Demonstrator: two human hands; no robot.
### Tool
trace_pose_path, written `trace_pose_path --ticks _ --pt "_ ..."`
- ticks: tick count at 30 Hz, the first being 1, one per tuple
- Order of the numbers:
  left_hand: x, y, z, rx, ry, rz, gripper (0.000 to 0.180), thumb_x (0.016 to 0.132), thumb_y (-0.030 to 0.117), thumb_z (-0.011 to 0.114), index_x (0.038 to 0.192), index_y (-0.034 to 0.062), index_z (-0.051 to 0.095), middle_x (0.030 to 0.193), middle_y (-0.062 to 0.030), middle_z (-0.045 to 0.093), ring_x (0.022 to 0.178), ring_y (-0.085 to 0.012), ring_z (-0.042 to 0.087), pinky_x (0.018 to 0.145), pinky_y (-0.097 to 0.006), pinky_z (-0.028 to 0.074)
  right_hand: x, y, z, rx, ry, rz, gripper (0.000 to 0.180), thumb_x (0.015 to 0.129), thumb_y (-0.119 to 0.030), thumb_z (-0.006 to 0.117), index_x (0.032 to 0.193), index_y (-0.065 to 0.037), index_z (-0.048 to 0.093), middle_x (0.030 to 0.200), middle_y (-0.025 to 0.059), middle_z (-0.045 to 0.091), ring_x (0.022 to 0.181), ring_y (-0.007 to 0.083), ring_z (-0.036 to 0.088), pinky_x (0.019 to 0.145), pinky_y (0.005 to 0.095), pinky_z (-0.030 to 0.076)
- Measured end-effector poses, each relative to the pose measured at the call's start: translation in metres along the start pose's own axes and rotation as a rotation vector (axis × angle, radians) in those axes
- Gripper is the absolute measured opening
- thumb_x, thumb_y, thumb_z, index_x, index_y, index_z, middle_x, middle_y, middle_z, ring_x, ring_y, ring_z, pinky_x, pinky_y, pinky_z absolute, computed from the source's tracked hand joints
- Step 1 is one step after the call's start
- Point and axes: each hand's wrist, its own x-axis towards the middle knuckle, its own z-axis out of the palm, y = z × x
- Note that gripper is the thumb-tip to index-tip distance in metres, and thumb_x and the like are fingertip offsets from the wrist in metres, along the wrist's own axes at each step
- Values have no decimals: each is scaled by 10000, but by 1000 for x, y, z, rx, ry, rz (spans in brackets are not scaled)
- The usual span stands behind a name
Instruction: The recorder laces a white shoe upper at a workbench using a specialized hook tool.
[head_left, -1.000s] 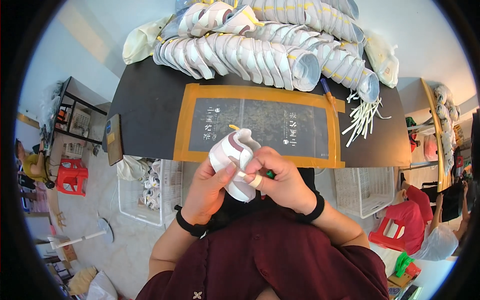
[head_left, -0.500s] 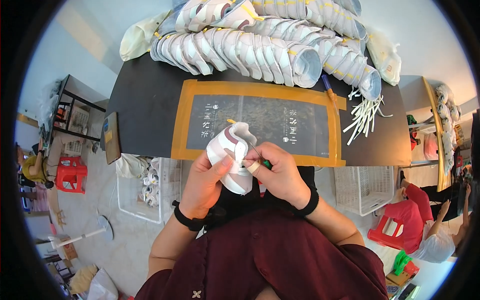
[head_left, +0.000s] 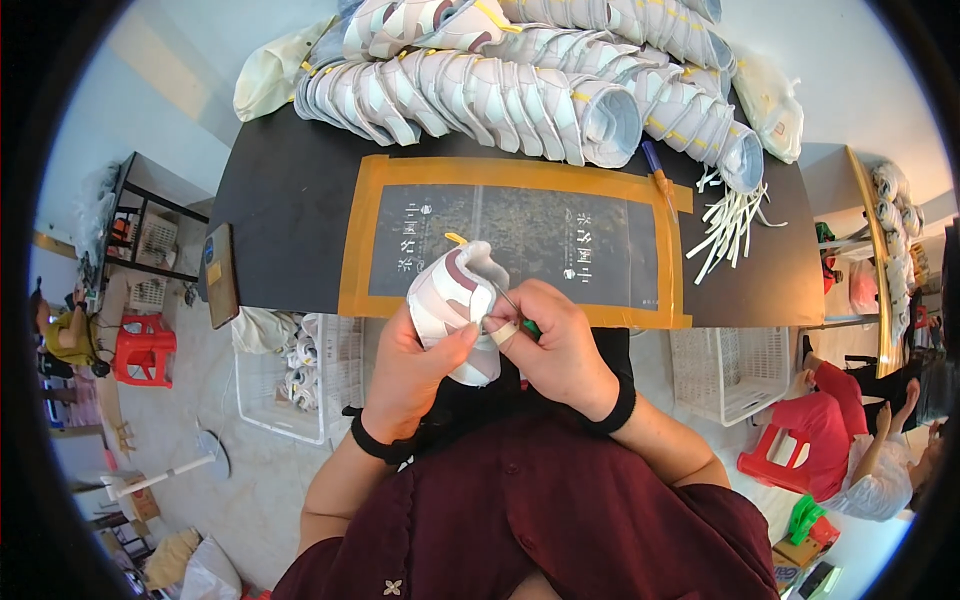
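Observation:
A white, pale pink and maroon shoe upper (head_left: pixel 452 297) with a yellow tab hangs in front of me at the table's near edge. My left hand (head_left: pixel 415 362) is closed around its left side, thumb pressed on the outer face. In my closed right hand (head_left: pixel 552 345) is a thin metal tool (head_left: pixel 508 298), its tip hidden at the upper's edge. A bit of green, perhaps its handle, shows beneath the fingers. Tan tape wraps a digit of that hand, and its fingertips touch the upper's right edge.
Nested shoe uppers (head_left: pixel 460 105) lie in rows at the table's back. White strips (head_left: pixel 728 232), a blue-capped pen (head_left: pixel 656 168) and a phone (head_left: pixel 221 276) rest on the table (head_left: pixel 290 200). Crates (head_left: pixel 728 375) stand below on both sides. A person (head_left: pixel 850 440) sits at right.
The shoe upper has tilted and shifted slightly left in my left hand. My right hand stays at its edge, nearly unmoved. The whole view has shifted a little.

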Motion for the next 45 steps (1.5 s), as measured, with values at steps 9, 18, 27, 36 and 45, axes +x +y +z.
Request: trace_pose_path --ticks 9,18,27,36,45 --pt "-2 -3 3 102 1 44 401 868 45 685 1250 17 566 1111 -35 656 978 -92 608 850 -270 497 -3 3 1 -42 37 -39 64 874 -55 673 866 -32 614 834 56 530 684 154 526 580 290 448" --pt "4 -7 3 15 99 127 377 866 26 669 1232 5 580 1102 -26 655 970 -88 603 850 -259 485 2 -7 -3 -97 131 -67 117 893 -71 620 989 -47 557 870 138 582 794 301 603 706 363 492" --pt "52 -13 2 149 77 336 213 884 26 653 1095 -5 656 1000 -10 669 867 -72 593 757 -243 481 18 -9 -4 24 -4 67 73 933 -47 549 1001 -26 566 836 124 628 761 255 633 709 328 494" --pt "59 -24 3 58 56 342 225 904 29 624 1127 3 634 1019 -22 672 913 -85 601 810 -254 480 25 4 2 53 16 133 125 945 -65 548 1055 -18 586 892 163 661 815 268 669 743 329 506" --pt "57 -24 6 85 65 347 234 902 35 627 1132 -5 637 1047 -29 676 934 -92 603 826 -262 485 23 9 4 -12 94 100 123 923 -79 575 1036 -44 611 854 151 666 779 283 671 698 340 508"
